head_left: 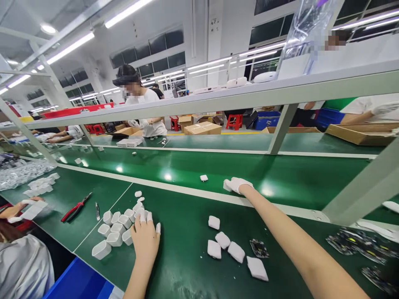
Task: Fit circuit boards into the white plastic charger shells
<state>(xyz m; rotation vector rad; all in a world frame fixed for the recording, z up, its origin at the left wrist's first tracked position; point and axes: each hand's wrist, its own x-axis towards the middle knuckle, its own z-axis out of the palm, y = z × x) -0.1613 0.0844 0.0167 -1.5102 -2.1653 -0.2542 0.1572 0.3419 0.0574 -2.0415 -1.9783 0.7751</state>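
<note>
My left hand (146,237), with white covers on its fingertips, rests with fingers apart at the right side of a cluster of white open-topped plastic housings (114,238). My right hand (239,185), in a white glove, reaches over the green conveyor belt (183,166). Its fingers are closed on a small white plastic housing (227,186), partly hidden by the glove. Another white piece (203,178) lies on the belt to its left. Several rounded white blocks (222,240) lie between my forearms, beside a dark circuit board (259,248).
Red-handled pliers (76,207) and a small cutter (97,211) lie left. More circuit boards (355,245) are at right. A slanted metal post (358,182) and overhead shelf (199,106) frame the belt. One co-worker's hand (29,207) holds a white part at left; another person (140,99) works across.
</note>
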